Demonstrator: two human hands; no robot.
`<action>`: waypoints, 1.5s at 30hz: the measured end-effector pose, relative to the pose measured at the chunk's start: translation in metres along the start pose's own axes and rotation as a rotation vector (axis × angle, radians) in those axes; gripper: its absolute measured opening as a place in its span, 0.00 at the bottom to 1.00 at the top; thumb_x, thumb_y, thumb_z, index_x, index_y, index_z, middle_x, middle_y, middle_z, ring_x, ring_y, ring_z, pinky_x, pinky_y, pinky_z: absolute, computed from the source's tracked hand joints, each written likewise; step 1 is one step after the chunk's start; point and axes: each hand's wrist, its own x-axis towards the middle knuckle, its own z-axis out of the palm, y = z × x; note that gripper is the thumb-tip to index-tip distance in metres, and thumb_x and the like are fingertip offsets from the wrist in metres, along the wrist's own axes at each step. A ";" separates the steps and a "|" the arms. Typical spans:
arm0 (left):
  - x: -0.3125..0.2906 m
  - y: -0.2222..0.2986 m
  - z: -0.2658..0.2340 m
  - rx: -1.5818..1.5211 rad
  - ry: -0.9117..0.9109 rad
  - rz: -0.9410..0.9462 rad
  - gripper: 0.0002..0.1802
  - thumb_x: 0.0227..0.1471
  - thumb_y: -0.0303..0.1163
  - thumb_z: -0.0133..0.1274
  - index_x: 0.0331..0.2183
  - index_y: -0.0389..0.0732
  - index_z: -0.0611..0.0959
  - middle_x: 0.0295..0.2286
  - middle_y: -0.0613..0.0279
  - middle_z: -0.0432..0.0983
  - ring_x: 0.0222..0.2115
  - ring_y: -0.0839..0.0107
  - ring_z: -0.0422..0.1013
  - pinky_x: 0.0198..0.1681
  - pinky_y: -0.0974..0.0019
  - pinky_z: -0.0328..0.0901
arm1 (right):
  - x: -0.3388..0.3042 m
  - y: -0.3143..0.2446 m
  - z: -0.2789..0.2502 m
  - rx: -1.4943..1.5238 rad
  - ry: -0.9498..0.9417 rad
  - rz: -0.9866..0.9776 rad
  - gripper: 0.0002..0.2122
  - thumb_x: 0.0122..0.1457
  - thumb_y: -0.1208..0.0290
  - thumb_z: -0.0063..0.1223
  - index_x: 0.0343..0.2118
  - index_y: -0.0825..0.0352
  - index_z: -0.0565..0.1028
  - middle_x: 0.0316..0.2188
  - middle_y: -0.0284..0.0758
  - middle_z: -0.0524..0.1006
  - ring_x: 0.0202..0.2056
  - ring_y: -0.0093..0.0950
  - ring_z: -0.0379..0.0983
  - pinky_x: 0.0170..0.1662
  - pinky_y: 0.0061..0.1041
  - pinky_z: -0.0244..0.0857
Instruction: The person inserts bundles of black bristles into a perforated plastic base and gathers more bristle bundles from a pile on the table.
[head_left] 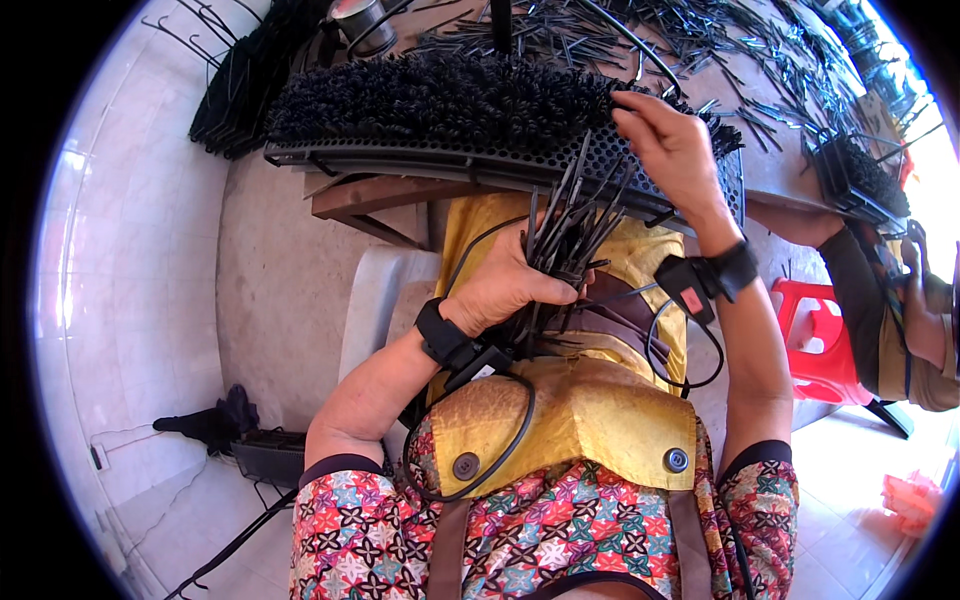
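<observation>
My left hand point(497, 287) is closed round a bundle of thin black strips point(572, 228), which stick up out of the fist at different angles. In front of me lies a black perforated tray point(612, 158), much of it filled with a dense mass of upright black strips point(430, 100). Over the tray's right part is my right hand point(672, 150), its thumb and fingers pinched at the edge of that mass. What the pinch holds, if anything, is too small to make out. Bare holes show between the two hands.
Loose black strips point(740, 70) litter the brown table behind the tray. A metal can point(362, 25) stands at the far left. To the right, another person's leg point(850, 300) is beside a red plastic stool point(815, 340), near a second filled tray point(860, 180).
</observation>
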 end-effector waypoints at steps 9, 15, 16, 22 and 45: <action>0.004 -0.003 0.006 0.119 0.032 0.022 0.27 0.33 0.16 0.57 0.41 0.37 0.72 0.30 0.60 0.75 0.31 0.71 0.73 0.37 0.69 0.68 | -0.036 -0.030 -0.021 0.741 -0.209 0.517 0.12 0.53 0.71 0.57 0.37 0.74 0.75 0.24 0.34 0.75 0.21 0.18 0.70 0.24 0.18 0.66; 0.007 -0.001 0.003 0.097 0.024 -0.011 0.27 0.32 0.15 0.57 0.40 0.38 0.72 0.30 0.60 0.75 0.30 0.71 0.73 0.36 0.68 0.68 | -0.036 -0.031 -0.016 0.666 -0.088 0.641 0.07 0.53 0.77 0.55 0.32 0.76 0.74 0.21 0.35 0.76 0.17 0.20 0.71 0.19 0.16 0.67; 0.008 -0.002 -0.001 0.095 0.015 -0.015 0.27 0.32 0.15 0.57 0.41 0.38 0.72 0.31 0.59 0.75 0.30 0.71 0.73 0.36 0.69 0.68 | -0.037 -0.032 -0.016 0.692 -0.056 0.680 0.06 0.52 0.77 0.55 0.31 0.76 0.74 0.21 0.36 0.76 0.17 0.21 0.72 0.19 0.17 0.67; 0.006 0.001 0.004 -0.004 0.051 -0.036 0.27 0.31 0.13 0.55 0.38 0.37 0.71 0.28 0.58 0.75 0.28 0.69 0.73 0.34 0.66 0.69 | -0.041 -0.017 -0.027 0.761 0.297 0.551 0.06 0.51 0.75 0.58 0.28 0.73 0.75 0.19 0.36 0.76 0.16 0.20 0.71 0.19 0.17 0.67; 0.003 0.000 0.003 0.033 0.032 -0.016 0.25 0.31 0.16 0.58 0.37 0.37 0.72 0.29 0.58 0.75 0.29 0.69 0.73 0.36 0.66 0.70 | 0.024 0.030 0.002 -0.530 0.263 -0.414 0.09 0.51 0.65 0.55 0.23 0.65 0.73 0.18 0.37 0.71 0.24 0.38 0.71 0.26 0.34 0.66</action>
